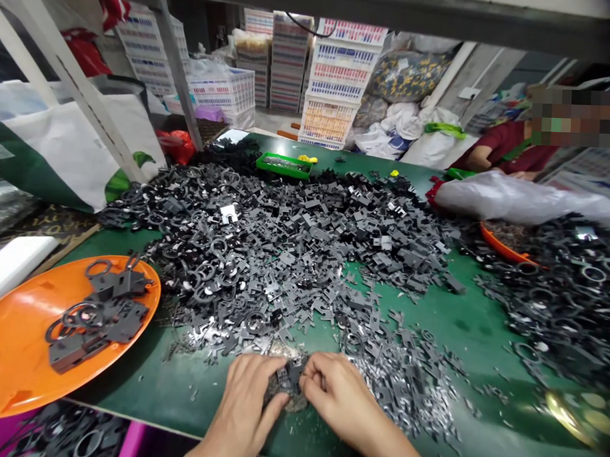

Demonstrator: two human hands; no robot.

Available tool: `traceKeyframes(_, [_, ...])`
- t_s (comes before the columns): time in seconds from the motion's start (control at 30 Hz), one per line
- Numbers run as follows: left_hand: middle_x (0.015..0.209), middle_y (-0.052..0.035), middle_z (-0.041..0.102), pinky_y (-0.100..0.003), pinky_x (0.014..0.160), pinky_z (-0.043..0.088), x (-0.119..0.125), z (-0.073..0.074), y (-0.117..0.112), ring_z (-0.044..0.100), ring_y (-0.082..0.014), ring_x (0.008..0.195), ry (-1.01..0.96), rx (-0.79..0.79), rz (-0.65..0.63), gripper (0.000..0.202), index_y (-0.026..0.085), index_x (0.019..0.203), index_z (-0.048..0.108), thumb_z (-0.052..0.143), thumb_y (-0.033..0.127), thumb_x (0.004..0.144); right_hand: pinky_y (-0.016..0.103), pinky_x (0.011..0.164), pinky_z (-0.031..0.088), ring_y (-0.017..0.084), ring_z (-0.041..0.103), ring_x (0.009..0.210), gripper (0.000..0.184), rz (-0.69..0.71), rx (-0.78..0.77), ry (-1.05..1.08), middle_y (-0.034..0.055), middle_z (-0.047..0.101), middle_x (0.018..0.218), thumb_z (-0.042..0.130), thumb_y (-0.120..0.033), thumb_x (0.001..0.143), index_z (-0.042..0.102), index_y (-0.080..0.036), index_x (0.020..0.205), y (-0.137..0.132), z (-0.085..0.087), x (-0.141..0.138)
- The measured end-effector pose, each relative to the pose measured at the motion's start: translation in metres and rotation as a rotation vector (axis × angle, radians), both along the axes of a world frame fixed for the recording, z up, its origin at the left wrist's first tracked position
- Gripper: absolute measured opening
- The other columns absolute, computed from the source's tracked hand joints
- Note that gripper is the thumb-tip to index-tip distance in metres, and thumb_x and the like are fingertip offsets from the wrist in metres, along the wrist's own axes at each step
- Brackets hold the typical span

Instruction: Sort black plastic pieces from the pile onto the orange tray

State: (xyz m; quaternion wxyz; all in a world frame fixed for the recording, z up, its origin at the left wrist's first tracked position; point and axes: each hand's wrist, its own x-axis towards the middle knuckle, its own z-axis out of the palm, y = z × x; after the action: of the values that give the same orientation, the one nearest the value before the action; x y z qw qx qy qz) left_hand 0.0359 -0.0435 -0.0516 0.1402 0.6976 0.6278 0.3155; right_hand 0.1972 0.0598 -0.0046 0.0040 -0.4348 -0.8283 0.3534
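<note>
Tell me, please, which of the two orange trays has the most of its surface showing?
The one at left in view: a few black parts lie on it; the other tray is nearly buried.

Plastic parts (pixel 284 254) heaped on workbench mat (pixel 481 341); round tray (pixel 15 352) left, stacked crates (pixel 337 83) behind.

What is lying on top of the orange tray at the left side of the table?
The orange tray holds dark flat pieces and black rings, partly stacked. The tray surface beneath them is covered and cannot be seen.
</note>
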Motion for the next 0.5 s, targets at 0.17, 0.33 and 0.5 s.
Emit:
traceKeyframes(0.17, [0.107, -0.0060, 0.058, -0.046, 0.092, 0.043, -0.001, 0.010, 0.004, 0.054, -0.0234, 0.098, 0.158, 0.014, -0.064, 0.031, 0.026, 0.112, 0.057, 0.052, 0.013, 0.084, 0.024, 0.059, 0.032, 0.015, 0.053, 0.065, 0.008, 0.009, -0.086, -0.036, -0.0013, 0.058, 0.066, 0.051, -0.022, 0.080, 0.053, -0.020, 0.073, 0.009, 0.000, 0.000])
traceKeyframes(0.33, [0.107, -0.0055, 0.057, -0.050, 0.097, 0.039, -0.003, 0.017, 0.008, 0.054, -0.0230, 0.099, 0.231, -0.021, -0.118, 0.037, 0.028, 0.114, 0.056, 0.051, 0.011, 0.082, 0.023, 0.062, 0.038, 0.014, 0.053, 0.070, 0.005, -0.034, -0.163, 0.149, -0.0014, 0.056, 0.076, 0.052, -0.024, 0.083, 0.048, -0.021, 0.082, 0.011, -0.013, 0.009])
traceKeyframes(0.5, [0.109, -0.0056, 0.056, -0.050, 0.097, 0.040, -0.002, 0.017, 0.007, 0.053, -0.0232, 0.100, 0.222, -0.019, -0.107, 0.038, 0.029, 0.114, 0.056, 0.050, 0.010, 0.082, 0.022, 0.064, 0.040, 0.013, 0.054, 0.072, 0.005, 0.044, -0.163, 0.139, -0.0015, 0.058, 0.078, 0.050, -0.015, 0.084, 0.049, -0.020, 0.084, 0.016, -0.013, 0.007])
